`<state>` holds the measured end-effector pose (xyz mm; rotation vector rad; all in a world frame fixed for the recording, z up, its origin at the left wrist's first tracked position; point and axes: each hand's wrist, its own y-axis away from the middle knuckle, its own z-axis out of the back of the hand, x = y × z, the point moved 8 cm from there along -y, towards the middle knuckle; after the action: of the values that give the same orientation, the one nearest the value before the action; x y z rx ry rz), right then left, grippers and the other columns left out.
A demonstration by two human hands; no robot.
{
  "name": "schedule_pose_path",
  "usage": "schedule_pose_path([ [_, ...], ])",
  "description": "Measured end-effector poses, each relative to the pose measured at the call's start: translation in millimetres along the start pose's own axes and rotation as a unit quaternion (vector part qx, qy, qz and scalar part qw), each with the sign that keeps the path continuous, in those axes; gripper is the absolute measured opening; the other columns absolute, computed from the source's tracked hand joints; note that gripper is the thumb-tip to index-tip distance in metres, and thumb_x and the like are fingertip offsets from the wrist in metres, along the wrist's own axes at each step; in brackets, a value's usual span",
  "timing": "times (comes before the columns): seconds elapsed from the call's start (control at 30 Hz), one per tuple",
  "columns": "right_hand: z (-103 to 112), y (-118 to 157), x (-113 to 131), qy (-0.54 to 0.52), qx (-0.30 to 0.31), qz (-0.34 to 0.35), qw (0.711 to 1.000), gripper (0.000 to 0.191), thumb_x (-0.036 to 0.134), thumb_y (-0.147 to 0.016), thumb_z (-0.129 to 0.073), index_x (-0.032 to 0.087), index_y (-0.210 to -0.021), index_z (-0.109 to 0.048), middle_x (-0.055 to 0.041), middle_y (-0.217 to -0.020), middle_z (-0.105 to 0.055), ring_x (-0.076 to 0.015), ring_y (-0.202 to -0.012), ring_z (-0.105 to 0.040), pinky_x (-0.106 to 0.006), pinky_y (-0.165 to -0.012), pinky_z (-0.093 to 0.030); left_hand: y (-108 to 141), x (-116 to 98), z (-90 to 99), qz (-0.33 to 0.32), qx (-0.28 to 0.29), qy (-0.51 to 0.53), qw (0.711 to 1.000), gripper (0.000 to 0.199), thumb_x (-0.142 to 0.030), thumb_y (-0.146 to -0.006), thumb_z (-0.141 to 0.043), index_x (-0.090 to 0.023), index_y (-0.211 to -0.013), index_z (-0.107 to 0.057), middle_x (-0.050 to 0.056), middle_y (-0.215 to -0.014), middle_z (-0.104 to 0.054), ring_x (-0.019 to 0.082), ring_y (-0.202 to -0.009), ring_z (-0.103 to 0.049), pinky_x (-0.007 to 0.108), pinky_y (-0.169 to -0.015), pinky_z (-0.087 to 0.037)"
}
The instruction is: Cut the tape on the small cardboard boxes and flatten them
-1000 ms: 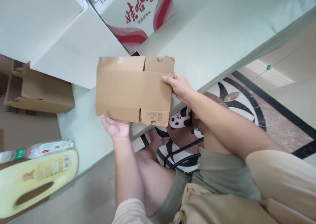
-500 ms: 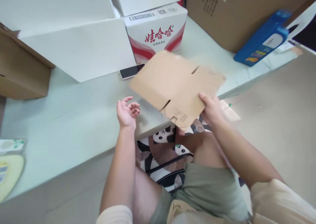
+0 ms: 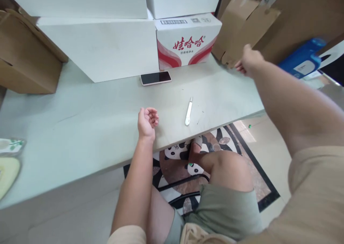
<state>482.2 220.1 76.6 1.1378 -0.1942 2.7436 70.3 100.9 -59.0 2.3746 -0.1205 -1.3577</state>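
My left hand (image 3: 147, 122) is palm up above the table's front part, its fingers loosely curled but apart, with nothing in it. At the back right, a flat brown cardboard piece (image 3: 239, 28) with slots leans against a big brown carton. My right hand (image 3: 251, 61) is stretched out beside that piece's lower right edge, thumb and fingers apart; whether it still touches the cardboard is unclear. A white-handled cutter (image 3: 189, 112) lies on the table between my hands. Farther back, a phone (image 3: 156, 78) with a dark screen rests near the white boxes.
White boxes (image 3: 107, 50) and a red-and-white printed box (image 3: 188, 43) line the back of the pale table (image 3: 80, 129). A brown box (image 3: 29, 57) stands at left. Right of my right hand is a blue bottle (image 3: 303, 59). A yellowish item (image 3: 8, 176) sits at the left edge.
My right hand has moved the cardboard from above the table's front to the back right and opened. The cutter has come into view. My left hand stays loosely curled.
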Motion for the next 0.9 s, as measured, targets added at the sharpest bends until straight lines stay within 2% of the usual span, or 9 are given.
schedule_pose_path([
  [0.07, -39.8, 14.8, -8.4, 0.064, 0.042, -0.085, 0.993, 0.068, 0.06, -0.101, -0.012, 0.024, -0.058, -0.052, -0.0028, -0.042, -0.046, -0.0124, -0.037, -0.037, -0.03, -0.044, -0.034, 0.3, -3.8, 2.2, -0.009, 0.006, 0.002, 1.0, 0.049, -0.048, -0.097, -0.037, -0.018, -0.066, -0.059, 0.001, -0.053, -0.052, 0.008, -0.039, -0.04, 0.019, -0.038, -0.027],
  [0.13, -77.4, 46.1, -11.6, 0.128, 0.092, -0.13, 0.979, 0.059, 0.053, -0.1, -0.027, 0.02, -0.062, -0.058, -0.0045, -0.049, -0.055, -0.0136, -0.042, -0.044, -0.032, -0.051, -0.04, 1.3, -8.1, 6.9, -0.015, 0.013, 0.002, 1.0, 0.048, -0.049, -0.097, -0.039, -0.018, -0.066, -0.059, 0.001, -0.054, -0.052, 0.007, -0.039, -0.04, 0.019, -0.038, -0.027],
  [0.27, -127.3, 105.1, -1.3, 0.23, 0.16, -0.12, 0.952, 0.022, 0.038, -0.089, -0.058, 0.018, -0.089, -0.067, -0.0037, -0.065, -0.068, -0.0162, -0.055, -0.058, -0.033, -0.067, -0.046, 8.1, -15.1, 23.5, -0.02, 0.024, -0.009, 0.999, 0.044, -0.048, -0.096, -0.043, -0.018, -0.067, -0.059, 0.001, -0.056, -0.054, 0.007, -0.04, -0.04, 0.019, -0.04, -0.028],
  [0.4, -166.9, 142.7, 17.2, 0.286, 0.221, -0.083, 0.929, 0.042, 0.048, -0.093, -0.053, 0.023, -0.126, -0.058, -0.0029, -0.08, -0.076, -0.0196, -0.07, -0.067, -0.032, -0.075, -0.049, 19.8, -26.4, 41.8, -0.045, 0.037, -0.013, 0.998, 0.041, -0.04, -0.096, -0.042, -0.017, -0.069, -0.061, 0.001, -0.058, -0.056, 0.007, -0.042, -0.042, 0.019, -0.042, -0.028],
  [0.5, -193.0, 158.3, 31.3, 0.349, 0.241, -0.048, 0.904, 0.048, 0.053, -0.092, -0.051, 0.023, -0.129, -0.057, -0.0094, -0.1, -0.077, -0.0263, -0.093, -0.071, -0.036, -0.082, -0.051, 28.4, -37.2, 57.2, -0.057, 0.019, 0.007, 0.998, 0.04, -0.038, -0.095, -0.042, -0.017, -0.067, -0.06, 0.0, -0.057, -0.055, 0.006, -0.043, -0.041, 0.019, -0.043, -0.026],
  [0.6, -210.5, 157.5, 48.8, 0.418, 0.238, -0.021, 0.877, 0.044, 0.042, -0.087, -0.057, 0.022, -0.125, -0.06, -0.0154, -0.109, -0.076, -0.0343, -0.102, -0.07, -0.044, -0.082, -0.051, 34.9, -48.5, 71.4, -0.062, 0.005, 0.034, 0.997, 0.038, -0.034, -0.095, -0.042, -0.017, -0.066, -0.059, -0.001, -0.057, -0.053, 0.006, -0.042, -0.04, 0.02, -0.044, -0.025],
  [0.7, -225.5, 141.8, 83.2, 0.444, 0.224, 0.021, 0.867, 0.052, 0.031, -0.084, -0.056, 0.018, -0.134, -0.055, -0.0169, -0.105, -0.076, -0.0358, -0.096, -0.07, -0.046, -0.078, -0.051, 38.4, -59.2, 85.0, -0.071, 0.006, 0.051, 0.996, 0.033, -0.03, -0.093, -0.045, -0.016, -0.066, -0.059, -0.001, -0.058, -0.053, 0.005, -0.043, -0.039, 0.02, -0.044, -0.025],
  [0.8, -249.3, 124.3, 137.7, 0.422, 0.213, 0.09, 0.877, 0.062, 0.029, -0.085, -0.054, 0.019, -0.145, -0.043, -0.0106, -0.1, -0.076, -0.0291, -0.096, -0.069, -0.04, -0.081, -0.051, 39.7, -68.5, 103.0, -0.079, -0.002, 0.066, 0.995, 0.028, -0.028, -0.091, -0.049, -0.016, -0.066, -0.058, -0.002, -0.056, -0.049, 0.005, -0.043, -0.038, 0.02, -0.045, -0.023],
  [0.9, -289.9, 116.2, 201.1, 0.362, 0.228, 0.164, 0.889, 0.038, 0.03, -0.084, -0.055, 0.023, -0.12, -0.062, -0.0055, -0.092, -0.072, -0.0232, -0.088, -0.065, -0.033, -0.076, -0.049, 39.9, -78.0, 123.6, -0.086, -0.023, 0.088, 0.992, 0.026, -0.026, -0.089, -0.05, -0.017, -0.066, -0.056, -0.004, -0.053, -0.043, 0.005, -0.043, -0.032, 0.02, -0.044, -0.021],
])
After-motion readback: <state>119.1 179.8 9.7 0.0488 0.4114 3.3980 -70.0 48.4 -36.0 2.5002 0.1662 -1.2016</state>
